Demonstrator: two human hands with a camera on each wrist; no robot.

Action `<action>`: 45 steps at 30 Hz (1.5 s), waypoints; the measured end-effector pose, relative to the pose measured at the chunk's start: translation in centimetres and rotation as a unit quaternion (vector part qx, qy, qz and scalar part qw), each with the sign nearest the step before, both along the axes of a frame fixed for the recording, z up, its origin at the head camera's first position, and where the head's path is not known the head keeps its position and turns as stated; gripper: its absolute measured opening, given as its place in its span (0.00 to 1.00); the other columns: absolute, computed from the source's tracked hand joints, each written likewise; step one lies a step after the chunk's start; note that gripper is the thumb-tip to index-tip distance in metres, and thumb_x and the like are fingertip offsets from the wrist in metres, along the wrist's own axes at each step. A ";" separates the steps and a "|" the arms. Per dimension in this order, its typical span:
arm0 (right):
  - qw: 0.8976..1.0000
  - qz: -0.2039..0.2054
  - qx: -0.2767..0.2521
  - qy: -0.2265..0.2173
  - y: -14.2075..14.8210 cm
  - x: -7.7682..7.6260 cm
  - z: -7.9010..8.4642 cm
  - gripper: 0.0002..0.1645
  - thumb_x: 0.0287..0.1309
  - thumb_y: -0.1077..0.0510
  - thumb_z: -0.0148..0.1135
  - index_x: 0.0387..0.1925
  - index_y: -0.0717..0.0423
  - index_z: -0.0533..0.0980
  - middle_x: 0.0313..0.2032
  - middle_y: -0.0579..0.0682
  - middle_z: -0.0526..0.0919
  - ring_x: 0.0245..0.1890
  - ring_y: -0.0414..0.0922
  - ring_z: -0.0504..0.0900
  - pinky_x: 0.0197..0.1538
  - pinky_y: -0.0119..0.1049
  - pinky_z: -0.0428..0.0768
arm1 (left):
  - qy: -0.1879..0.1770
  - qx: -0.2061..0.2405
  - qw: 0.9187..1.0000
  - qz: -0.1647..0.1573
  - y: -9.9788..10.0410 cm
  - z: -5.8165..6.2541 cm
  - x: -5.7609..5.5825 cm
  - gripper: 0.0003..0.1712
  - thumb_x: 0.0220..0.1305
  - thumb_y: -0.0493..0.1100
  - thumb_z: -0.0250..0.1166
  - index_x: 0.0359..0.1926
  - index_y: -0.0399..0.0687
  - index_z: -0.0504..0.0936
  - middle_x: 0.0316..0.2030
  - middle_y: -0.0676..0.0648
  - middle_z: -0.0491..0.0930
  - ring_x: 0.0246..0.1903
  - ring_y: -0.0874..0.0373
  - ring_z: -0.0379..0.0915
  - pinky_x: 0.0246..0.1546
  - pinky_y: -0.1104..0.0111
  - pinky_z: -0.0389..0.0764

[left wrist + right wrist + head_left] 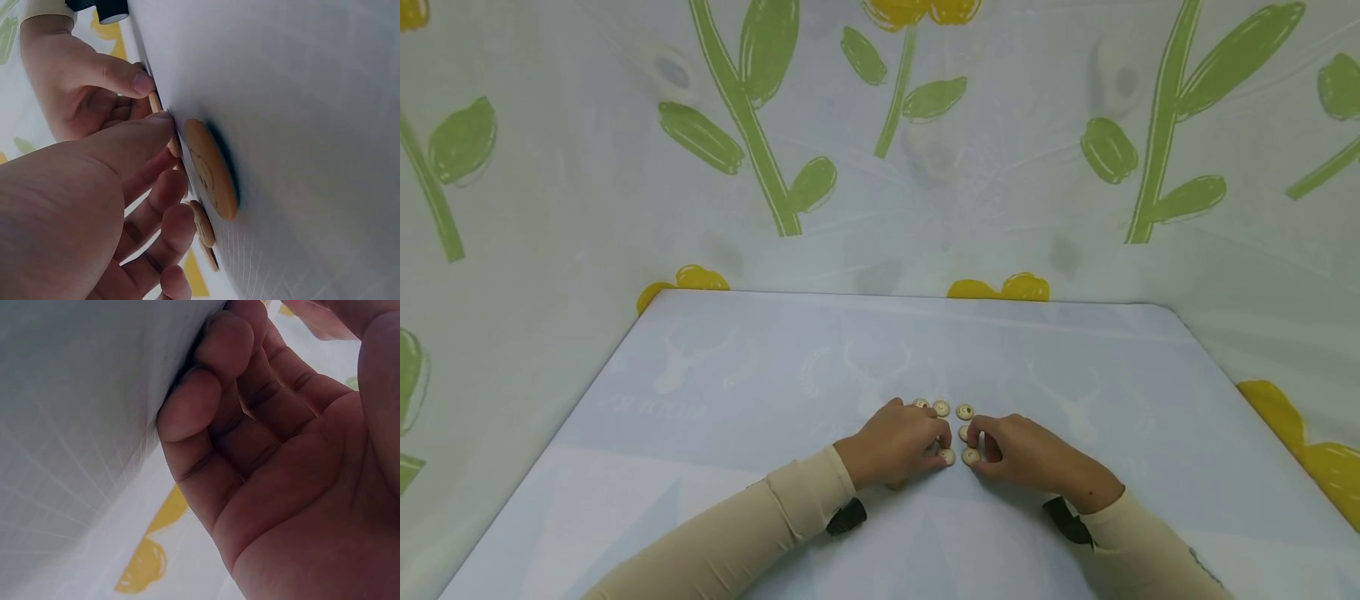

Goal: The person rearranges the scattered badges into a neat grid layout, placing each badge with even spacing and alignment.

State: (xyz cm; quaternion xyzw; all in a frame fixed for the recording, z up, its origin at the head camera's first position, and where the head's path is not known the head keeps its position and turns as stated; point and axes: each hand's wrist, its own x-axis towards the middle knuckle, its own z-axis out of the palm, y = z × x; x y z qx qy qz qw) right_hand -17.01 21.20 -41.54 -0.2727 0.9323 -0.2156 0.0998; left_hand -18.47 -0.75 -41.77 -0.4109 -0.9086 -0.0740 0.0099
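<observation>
Small round wooden discs with dark markings lie in a cluster on the table. My left hand (897, 442) comes in from the left and pinches a wooden disc (948, 457) between thumb and index finger. Just across a narrow gap, my right hand (1028, 452) pinches another wooden disc (971, 457) at its edge. Beyond the fingertips lie more discs, including a disc (942, 408) and a disc (965, 412). One larger-looking disc (211, 170) lies flat beside the left hand in the left wrist view. In the right wrist view, the curled fingers (190, 406) hide the disc.
A pale table (722, 358) with faint deer-head prints extends around the discs. Behind it hangs a white curtain (1000, 167) with green leaves and yellow flowers. Dark wrist devices (847, 517) sit under both sleeves, close over the tabletop.
</observation>
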 end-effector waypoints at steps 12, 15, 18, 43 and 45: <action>1.000 0.004 -0.007 0.004 0.0 0.0 0.0 0.10 0.58 0.56 0.70 0.36 0.47 0.75 0.20 0.37 0.71 0.21 0.30 0.68 0.26 0.28 0.69 | 0.001 0.010 1.000 -0.003 -0.5 0.2 -0.1 0.10 0.64 0.57 0.68 0.42 0.62 0.86 0.35 0.61 0.83 0.34 0.70 0.75 0.35 0.71 0.69; 1.000 0.003 -0.005 0.007 0.0 0.0 0.0 0.09 0.58 0.56 0.70 0.36 0.47 0.75 0.20 0.37 0.71 0.21 0.30 0.68 0.26 0.28 0.70 | -0.007 0.027 1.000 0.000 -0.9 0.5 -0.2 0.11 0.64 0.57 0.68 0.44 0.61 0.86 0.37 0.60 0.83 0.33 0.71 0.74 0.39 0.69 0.74; 1.000 -0.004 0.001 0.007 0.0 0.0 0.1 0.10 0.57 0.56 0.71 0.36 0.47 0.76 0.20 0.37 0.72 0.21 0.30 0.68 0.26 0.27 0.70 | -0.010 0.045 0.999 -0.003 -1.5 0.9 -0.2 0.11 0.64 0.55 0.69 0.44 0.60 0.86 0.36 0.58 0.83 0.30 0.71 0.74 0.43 0.66 0.78; 0.999 -0.037 0.016 -0.008 -0.2 -0.1 -0.4 0.12 0.55 0.55 0.72 0.36 0.47 0.76 0.21 0.38 0.72 0.22 0.33 0.69 0.27 0.28 0.71 | -0.070 0.046 0.995 -0.047 -6.4 0.8 1.4 0.16 0.56 0.52 0.75 0.45 0.58 0.85 0.35 0.57 0.81 0.35 0.68 0.76 0.46 0.66 0.76; 0.999 -0.039 0.018 -0.007 -0.2 -0.1 -0.4 0.12 0.55 0.55 0.72 0.36 0.47 0.76 0.21 0.38 0.72 0.22 0.33 0.69 0.27 0.28 0.71 | -0.073 0.043 0.995 -0.047 -6.5 0.9 1.5 0.15 0.56 0.52 0.75 0.44 0.58 0.85 0.34 0.58 0.81 0.35 0.68 0.76 0.45 0.67 0.75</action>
